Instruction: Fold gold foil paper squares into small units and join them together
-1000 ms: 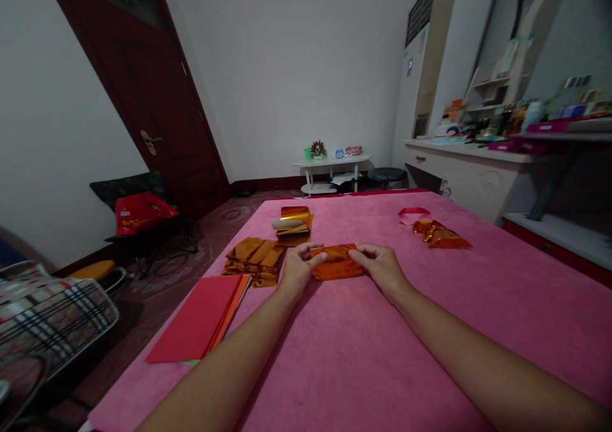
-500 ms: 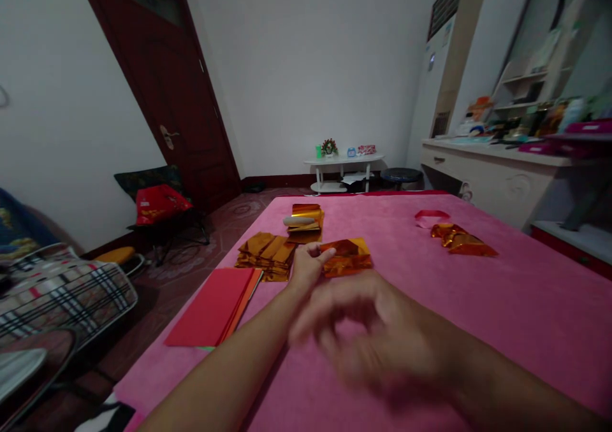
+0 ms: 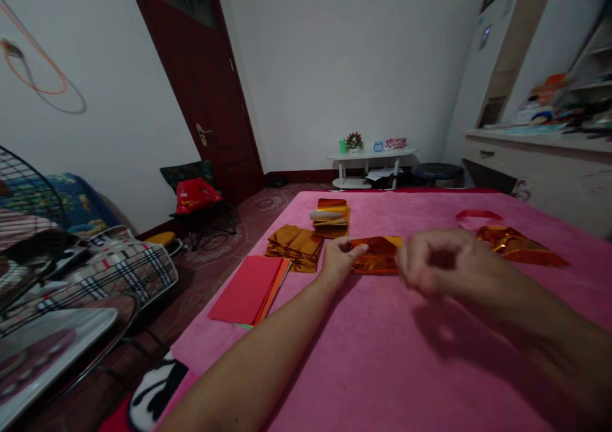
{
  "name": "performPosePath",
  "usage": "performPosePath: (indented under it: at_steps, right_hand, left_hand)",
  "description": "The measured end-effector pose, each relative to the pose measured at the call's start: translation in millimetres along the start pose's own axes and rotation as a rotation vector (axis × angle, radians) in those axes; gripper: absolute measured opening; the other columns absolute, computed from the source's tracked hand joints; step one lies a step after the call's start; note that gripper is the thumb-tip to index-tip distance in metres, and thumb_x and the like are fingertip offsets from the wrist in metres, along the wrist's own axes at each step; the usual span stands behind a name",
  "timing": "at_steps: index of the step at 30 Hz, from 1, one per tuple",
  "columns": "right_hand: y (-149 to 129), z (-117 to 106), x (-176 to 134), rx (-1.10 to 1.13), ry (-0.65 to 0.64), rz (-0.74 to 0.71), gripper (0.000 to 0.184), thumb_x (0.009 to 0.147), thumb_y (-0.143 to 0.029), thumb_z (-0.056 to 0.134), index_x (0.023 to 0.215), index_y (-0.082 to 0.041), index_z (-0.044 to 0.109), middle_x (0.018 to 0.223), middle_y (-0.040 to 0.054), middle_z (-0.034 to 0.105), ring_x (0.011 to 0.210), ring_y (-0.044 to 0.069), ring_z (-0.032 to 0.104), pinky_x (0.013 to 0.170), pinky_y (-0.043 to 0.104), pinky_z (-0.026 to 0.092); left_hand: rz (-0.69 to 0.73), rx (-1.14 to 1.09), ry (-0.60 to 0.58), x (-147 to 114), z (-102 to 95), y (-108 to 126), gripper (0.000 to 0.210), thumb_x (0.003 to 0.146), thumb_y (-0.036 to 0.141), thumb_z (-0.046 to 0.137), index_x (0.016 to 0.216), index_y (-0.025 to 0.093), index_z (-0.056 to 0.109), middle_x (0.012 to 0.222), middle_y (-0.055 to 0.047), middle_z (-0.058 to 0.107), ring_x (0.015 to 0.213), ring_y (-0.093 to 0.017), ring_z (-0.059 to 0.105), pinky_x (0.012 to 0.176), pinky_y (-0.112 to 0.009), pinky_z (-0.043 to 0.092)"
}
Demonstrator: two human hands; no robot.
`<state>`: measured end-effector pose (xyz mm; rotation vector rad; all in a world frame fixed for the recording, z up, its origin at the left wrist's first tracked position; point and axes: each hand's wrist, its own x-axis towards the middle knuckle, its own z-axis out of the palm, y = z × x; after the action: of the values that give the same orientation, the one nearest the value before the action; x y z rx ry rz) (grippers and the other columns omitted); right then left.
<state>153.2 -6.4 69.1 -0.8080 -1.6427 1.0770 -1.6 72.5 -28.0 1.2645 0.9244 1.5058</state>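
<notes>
My left hand (image 3: 338, 261) grips the left end of a shiny orange-gold foil sheet (image 3: 377, 264), its thumb lying on top. The sheet is partly folded and rests on the pink cloth. At the sheet's right end is my right hand (image 3: 442, 263), fingers curled and blurred by motion; whether it touches the foil I cannot tell. Left of the foil sits a stack of folded gold papers (image 3: 295, 247). Behind that, another gold foil pile (image 3: 335, 230) has a pale oblong object (image 3: 326, 216) on it. Red and orange paper sheets (image 3: 246, 285) lie nearer me on the left.
On the right of the pink-covered surface (image 3: 382, 355) lie crumpled gold foil (image 3: 521, 244) and a red-pink band (image 3: 478, 215). A wire fan guard (image 3: 29, 228) and a checked bag (image 3: 138, 266) stand left. A white side table (image 3: 373, 156) is at the back wall.
My right hand has moved forward and right to the foil's right end. My left hand keeps its grip on the foil. The view has swung to the left.
</notes>
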Motion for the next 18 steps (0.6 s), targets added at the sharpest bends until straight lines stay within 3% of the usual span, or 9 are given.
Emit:
performPosePath:
  at_steps: [1, 3, 5, 6, 9, 12, 18]
  right_hand:
    - [9.3, -11.2, 4.7, 0.007, 0.063, 0.042, 0.039, 0.062, -0.049, 0.074, 0.051, -0.018, 0.053, 0.049, -0.0027, 0.046, 0.044, 0.008, 0.041, 0.040, 0.022, 0.035]
    - [36.2, -28.9, 15.4, 0.027, 0.370, 0.117, 0.048, 0.068, -0.055, 0.066, 0.048, -0.019, 0.043, 0.044, -0.0058, 0.037, 0.039, 0.006, 0.031, 0.038, 0.021, 0.029]
    - [65.5, -39.4, 23.5, -0.036, 0.497, 0.172, 0.041, 0.060, -0.052, 0.073, 0.057, -0.018, 0.050, 0.049, -0.0050, 0.044, 0.041, 0.006, 0.036, 0.039, 0.020, 0.029]
    - [77.6, -42.1, 25.7, -0.025, 0.509, 0.187, 0.041, 0.055, -0.051, 0.077, 0.065, -0.017, 0.056, 0.056, -0.0025, 0.053, 0.046, 0.008, 0.044, 0.042, 0.021, 0.033]
    - [96.6, -43.2, 25.8, 0.076, 0.353, 0.239, 0.045, 0.061, -0.055, 0.071, 0.082, -0.016, 0.064, 0.070, 0.0032, 0.063, 0.059, 0.014, 0.055, 0.051, 0.024, 0.041]
    - [98.2, -40.2, 22.5, 0.082, 0.274, 0.228, 0.039, 0.064, -0.053, 0.069, 0.072, -0.015, 0.066, 0.068, 0.0039, 0.064, 0.062, 0.016, 0.057, 0.056, 0.026, 0.042]
    - [105.2, -37.8, 19.3, 0.131, 0.312, 0.179, 0.031, 0.062, -0.044, 0.073, 0.060, -0.015, 0.062, 0.064, 0.0004, 0.063, 0.059, 0.013, 0.053, 0.058, 0.025, 0.039]
  left_hand:
    - [-0.003, -0.008, -0.014, -0.7, 0.2, 0.6, 0.025, 0.061, 0.030, 0.076, 0.073, 0.009, 0.069, 0.067, -0.005, 0.067, 0.056, -0.012, 0.057, 0.057, -0.025, 0.045]
    - [-0.013, -0.021, -0.032, -1.9, 0.5, 1.6, 0.025, 0.062, 0.030, 0.075, 0.076, 0.009, 0.070, 0.069, -0.006, 0.068, 0.058, -0.013, 0.059, 0.059, -0.025, 0.046]
    - [-0.011, -0.013, -0.040, -2.7, 0.9, 2.0, 0.025, 0.063, 0.030, 0.074, 0.077, 0.009, 0.070, 0.069, -0.006, 0.068, 0.059, -0.014, 0.059, 0.059, -0.026, 0.046]
    - [-0.005, -0.003, -0.046, -3.0, 1.1, 2.1, 0.025, 0.064, 0.030, 0.074, 0.077, 0.009, 0.070, 0.070, -0.006, 0.068, 0.059, -0.014, 0.059, 0.059, -0.025, 0.047]
    - [0.018, 0.014, -0.079, -3.7, 2.0, 2.2, 0.025, 0.063, 0.030, 0.075, 0.078, 0.010, 0.071, 0.073, -0.006, 0.070, 0.063, -0.014, 0.061, 0.063, -0.025, 0.047]
    - [0.017, 0.025, -0.086, -4.7, 3.0, 3.7, 0.024, 0.062, 0.029, 0.076, 0.077, 0.011, 0.071, 0.073, -0.005, 0.070, 0.063, -0.014, 0.061, 0.064, -0.025, 0.047]
    - [0.004, 0.018, -0.103, -8.4, 4.3, 9.9, 0.023, 0.065, 0.030, 0.074, 0.076, 0.011, 0.071, 0.070, -0.005, 0.069, 0.062, -0.014, 0.061, 0.062, -0.025, 0.046]
